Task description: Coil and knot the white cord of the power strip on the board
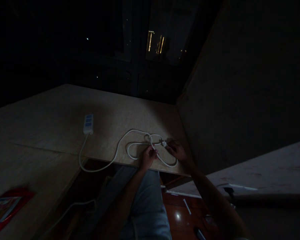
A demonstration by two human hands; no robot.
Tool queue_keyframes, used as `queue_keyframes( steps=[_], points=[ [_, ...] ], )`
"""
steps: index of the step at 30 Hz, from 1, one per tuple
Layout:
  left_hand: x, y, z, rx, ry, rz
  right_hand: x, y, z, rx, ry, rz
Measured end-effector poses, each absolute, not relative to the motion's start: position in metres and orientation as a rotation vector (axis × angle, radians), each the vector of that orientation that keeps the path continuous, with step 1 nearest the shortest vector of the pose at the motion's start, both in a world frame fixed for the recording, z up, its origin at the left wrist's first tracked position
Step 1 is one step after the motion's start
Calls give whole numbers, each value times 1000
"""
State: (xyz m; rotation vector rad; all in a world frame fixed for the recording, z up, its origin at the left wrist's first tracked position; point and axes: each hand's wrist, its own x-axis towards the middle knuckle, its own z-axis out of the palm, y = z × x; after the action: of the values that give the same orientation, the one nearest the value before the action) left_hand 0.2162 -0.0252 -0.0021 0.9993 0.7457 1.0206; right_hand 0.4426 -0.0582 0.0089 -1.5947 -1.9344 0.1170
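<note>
Jeans lie below; the left hand pinches cord, the right hand grips the plug; crossed loops remain.

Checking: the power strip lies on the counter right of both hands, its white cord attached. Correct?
No, the side is wrong: the head view shows the power strip left of the left hand and right hand. It lies on the counter with its white cord attached.

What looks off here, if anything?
The white cord of the power strip lies in crossing loops and partly sags past the counter; a thin white stick lies stray on the floor. No spill or damage shows, though it's dark.
</note>
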Motion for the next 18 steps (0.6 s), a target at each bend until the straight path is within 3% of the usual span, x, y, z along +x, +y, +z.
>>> queue_keyframes(
  steps=[18],
  points=[
    [205, -35, 17, 1032, 733, 989, 449, -59, -4, -1959, -1498, -133]
  ],
)
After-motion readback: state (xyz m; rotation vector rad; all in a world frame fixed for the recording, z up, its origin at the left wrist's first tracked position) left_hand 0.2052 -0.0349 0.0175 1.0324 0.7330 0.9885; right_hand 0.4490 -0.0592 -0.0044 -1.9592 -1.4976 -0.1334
